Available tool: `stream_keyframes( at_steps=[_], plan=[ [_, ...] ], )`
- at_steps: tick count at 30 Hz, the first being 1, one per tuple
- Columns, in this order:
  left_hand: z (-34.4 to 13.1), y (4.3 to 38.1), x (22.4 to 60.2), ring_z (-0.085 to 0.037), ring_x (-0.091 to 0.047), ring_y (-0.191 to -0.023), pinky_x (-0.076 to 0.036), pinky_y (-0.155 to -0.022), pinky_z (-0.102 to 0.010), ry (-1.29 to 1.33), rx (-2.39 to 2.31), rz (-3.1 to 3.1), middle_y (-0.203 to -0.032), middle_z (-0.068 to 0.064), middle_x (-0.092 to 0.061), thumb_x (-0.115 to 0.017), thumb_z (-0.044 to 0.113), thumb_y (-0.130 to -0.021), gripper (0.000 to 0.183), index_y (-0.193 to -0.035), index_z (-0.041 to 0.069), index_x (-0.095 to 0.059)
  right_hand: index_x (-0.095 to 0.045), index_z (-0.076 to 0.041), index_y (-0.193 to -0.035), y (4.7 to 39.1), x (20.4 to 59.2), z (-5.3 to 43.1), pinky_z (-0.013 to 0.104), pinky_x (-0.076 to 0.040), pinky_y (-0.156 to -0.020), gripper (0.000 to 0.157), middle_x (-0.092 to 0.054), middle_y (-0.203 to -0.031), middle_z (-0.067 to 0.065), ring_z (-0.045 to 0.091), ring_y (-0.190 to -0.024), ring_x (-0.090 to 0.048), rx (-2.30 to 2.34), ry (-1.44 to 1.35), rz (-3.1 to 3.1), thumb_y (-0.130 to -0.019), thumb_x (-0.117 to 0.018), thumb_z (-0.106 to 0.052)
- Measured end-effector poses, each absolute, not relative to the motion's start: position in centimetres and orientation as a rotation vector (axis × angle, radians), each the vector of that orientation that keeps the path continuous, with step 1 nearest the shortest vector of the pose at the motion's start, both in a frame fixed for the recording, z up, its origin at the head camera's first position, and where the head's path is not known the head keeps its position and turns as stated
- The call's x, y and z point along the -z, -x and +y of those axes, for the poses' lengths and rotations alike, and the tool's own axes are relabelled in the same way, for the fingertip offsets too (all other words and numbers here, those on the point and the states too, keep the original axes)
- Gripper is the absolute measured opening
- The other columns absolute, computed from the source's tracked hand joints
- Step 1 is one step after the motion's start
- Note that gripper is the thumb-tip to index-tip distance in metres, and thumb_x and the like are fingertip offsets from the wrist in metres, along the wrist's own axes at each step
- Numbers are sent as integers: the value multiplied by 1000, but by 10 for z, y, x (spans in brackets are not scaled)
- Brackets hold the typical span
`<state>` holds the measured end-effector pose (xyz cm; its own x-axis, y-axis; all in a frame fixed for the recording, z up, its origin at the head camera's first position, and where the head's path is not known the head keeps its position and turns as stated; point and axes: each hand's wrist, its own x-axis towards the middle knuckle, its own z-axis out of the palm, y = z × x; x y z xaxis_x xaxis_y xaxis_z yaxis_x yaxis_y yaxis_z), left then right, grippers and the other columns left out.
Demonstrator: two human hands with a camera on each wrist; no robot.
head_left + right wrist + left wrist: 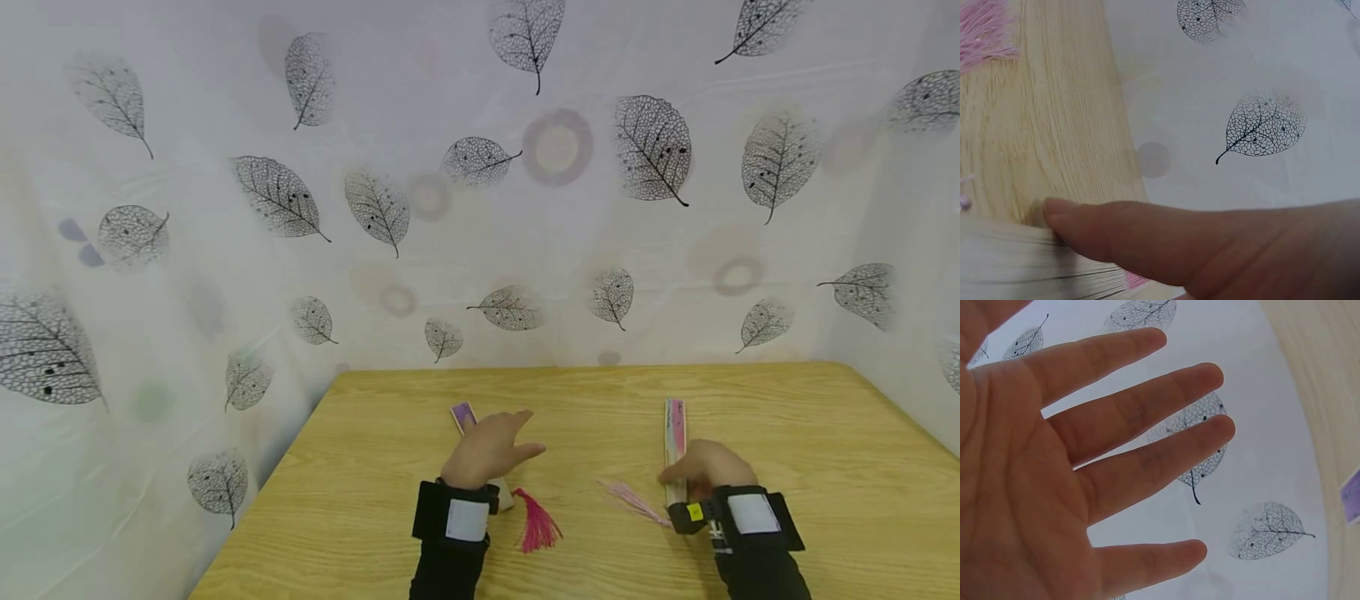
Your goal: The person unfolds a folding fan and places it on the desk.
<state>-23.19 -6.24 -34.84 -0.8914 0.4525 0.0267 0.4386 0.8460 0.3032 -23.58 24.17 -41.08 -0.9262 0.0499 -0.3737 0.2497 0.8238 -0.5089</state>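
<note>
A folded hand fan with a purple end lies on the table, its magenta tassel spread toward me. Above it, hiding its middle, is my left hand, fingers straight and spread in the left wrist view, holding nothing. On the right lies a second folded hand fan, pink and white, with a pale pink tassel on its left. My right hand grips this fan near its lower end. In the right wrist view the thumb presses along its stacked slats; the other fingers are hidden.
The wood-grain table ends at the back against a white sheet printed with dark leaf shapes, which also hangs along the left and right sides. Each wrist wears a black strap, the left one with a pale patch.
</note>
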Motion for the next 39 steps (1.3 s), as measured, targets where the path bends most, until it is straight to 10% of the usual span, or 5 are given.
stream_keyframes(
  at_steps=[7,18,29,39],
  plan=[
    [-60,233,349,-24,-53,-106,-43,-93,-47,-739,-469,3029,-119,-8,-60,-51,45,-85,56,-129,11,-48,-50,-7,-55,239,407,242,18,-30,-43,30,-41,-48,-4,9,-45,-37,923,-61,2663,-74,-59,-29],
    [-40,230,350,-15,-58,-95,-47,-87,-38,-868,-970,3052,-106,-3,-66,-41,51,-88,50,-115,13,-61,-54,-6,-69,214,345,193,29,-47,-47,29,-49,-54,-1,15,-49,-50,1266,342,2710,-79,-62,-31],
    [-28,222,342,-3,-57,-61,-50,-57,-21,-833,-1615,2802,-75,-6,-68,-52,42,-85,37,-84,9,-67,-50,-7,-65,178,322,114,24,-32,-38,22,-45,-53,0,11,-45,-39,978,281,3145,-70,-64,-22],
    [-37,217,325,-14,-63,-79,-54,-75,-30,-695,-1992,2355,-95,-19,-67,-57,23,-85,30,-104,1,-63,-64,-9,-93,176,318,120,30,-50,-55,40,-63,-79,0,11,-67,-55,1173,465,3226,-74,-64,-45]
  ],
)
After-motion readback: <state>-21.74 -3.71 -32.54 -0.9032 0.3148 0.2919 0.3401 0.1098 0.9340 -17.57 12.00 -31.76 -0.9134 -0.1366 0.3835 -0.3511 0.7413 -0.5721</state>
